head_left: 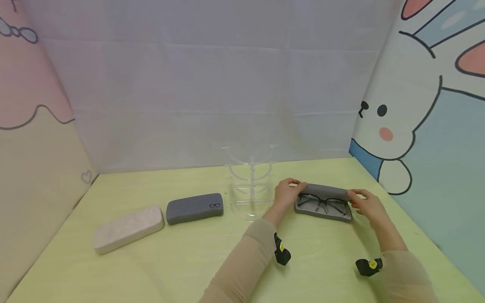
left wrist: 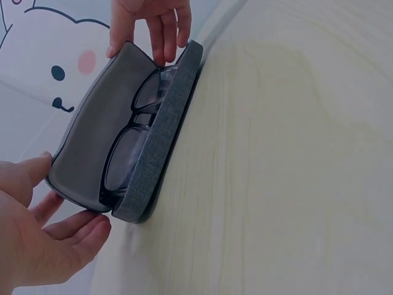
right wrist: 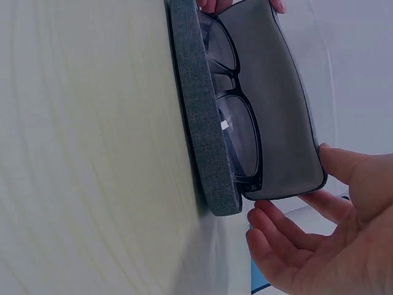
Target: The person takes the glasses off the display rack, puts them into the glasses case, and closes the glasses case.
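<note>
A grey glasses case (head_left: 323, 214) lies with its lid raised at the right of the table. Inside it sits a pair of black-framed glasses (head_left: 322, 202), lenses upright against the lid's lining. My left hand (head_left: 286, 194) holds the left end of the lid (left wrist: 92, 141), thumb on its edge and fingers at the corner. At the other end, my right hand (head_left: 369, 206) grips the lid likewise, thumb on the rim and a finger behind it, as the right wrist view shows. The outside of the lid is hidden.
Left of the hands stands a clear tiered display rack (head_left: 251, 189). Farther left lie a closed grey glasses case (head_left: 193, 208) with a glasses print and a closed pale case (head_left: 129, 229). A white backdrop (head_left: 212, 92) rises behind the yellow-green table (head_left: 159, 273).
</note>
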{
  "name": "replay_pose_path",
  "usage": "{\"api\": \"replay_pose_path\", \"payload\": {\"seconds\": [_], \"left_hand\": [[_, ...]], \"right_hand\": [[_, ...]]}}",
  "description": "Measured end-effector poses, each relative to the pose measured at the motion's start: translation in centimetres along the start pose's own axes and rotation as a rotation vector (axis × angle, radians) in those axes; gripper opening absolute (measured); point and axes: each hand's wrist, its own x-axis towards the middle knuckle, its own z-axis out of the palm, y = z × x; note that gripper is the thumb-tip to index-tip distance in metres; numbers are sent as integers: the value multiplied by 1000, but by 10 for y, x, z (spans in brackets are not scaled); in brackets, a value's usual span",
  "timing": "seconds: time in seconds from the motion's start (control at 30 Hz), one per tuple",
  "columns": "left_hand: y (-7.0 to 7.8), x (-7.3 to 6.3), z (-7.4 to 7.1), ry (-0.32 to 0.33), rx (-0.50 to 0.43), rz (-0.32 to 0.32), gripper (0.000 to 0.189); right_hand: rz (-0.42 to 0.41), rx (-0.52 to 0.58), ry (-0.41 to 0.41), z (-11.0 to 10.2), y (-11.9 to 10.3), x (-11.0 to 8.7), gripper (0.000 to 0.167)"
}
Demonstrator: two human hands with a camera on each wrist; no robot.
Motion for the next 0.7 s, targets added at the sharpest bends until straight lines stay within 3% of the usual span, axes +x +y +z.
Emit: {"api": "replay_pose_path", "payload": {"seconds": [0.17, 0.47, 0.7], "left_hand": [[-5, 0, -4, -30, -15, 19, 23], [-9, -2, -8, -101, -12, 38, 28], [-6, -9, -13, -147, 103, 137, 28]], "right_hand": [[-23, 42, -18, 3, 0, 0, 65], [-71, -43, -7, 0, 6, -3, 64], [-78, -32, -25, -2, 11, -4, 64]]}}
